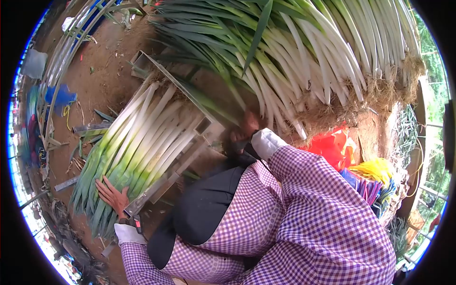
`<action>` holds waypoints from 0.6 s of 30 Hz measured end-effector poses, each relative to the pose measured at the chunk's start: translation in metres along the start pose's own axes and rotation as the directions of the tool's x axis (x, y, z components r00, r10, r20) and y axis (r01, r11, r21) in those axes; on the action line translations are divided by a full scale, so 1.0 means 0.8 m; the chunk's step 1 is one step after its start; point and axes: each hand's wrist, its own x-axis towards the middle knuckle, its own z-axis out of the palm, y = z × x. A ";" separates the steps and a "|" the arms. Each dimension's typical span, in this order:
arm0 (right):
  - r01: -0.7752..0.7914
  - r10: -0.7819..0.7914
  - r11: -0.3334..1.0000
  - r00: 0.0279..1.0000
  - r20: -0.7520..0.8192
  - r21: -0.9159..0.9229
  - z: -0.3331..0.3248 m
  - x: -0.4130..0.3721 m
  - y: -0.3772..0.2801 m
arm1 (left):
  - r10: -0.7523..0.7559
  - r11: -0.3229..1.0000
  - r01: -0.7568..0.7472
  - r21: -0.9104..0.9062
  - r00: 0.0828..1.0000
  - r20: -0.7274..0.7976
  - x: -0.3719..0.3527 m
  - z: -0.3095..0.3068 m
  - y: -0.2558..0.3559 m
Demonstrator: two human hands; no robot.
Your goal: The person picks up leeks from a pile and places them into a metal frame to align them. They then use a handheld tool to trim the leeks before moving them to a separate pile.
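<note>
A thick bundle of leeks (142, 133) lies in a metal frame (190, 92), white stalks and roots at the far end, green leaves towards me. My left hand (113, 194) rests flat on the leaves with its fingers stretched out. Over by a big pile of leeks (304, 57), my right hand (249, 124) is slightly blurred, its fingers closed around the lower end of a single leek (233, 90). Part of those fingers is hidden.
Red plastic (335, 147) lies below the pile's roots. Beside it are yellow strips (373, 170) and a purple and blue bundle (361, 187). Curved hoops (64, 61) and a blue item (61, 95) stand at the left on bare soil (102, 61).
</note>
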 end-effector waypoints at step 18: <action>-0.060 0.065 0.998 0.948 0.312 -0.029 -0.116 0.002 -0.118 | -0.014 1.000 0.014 -0.019 1.000 0.003 -0.002 0.000 0.002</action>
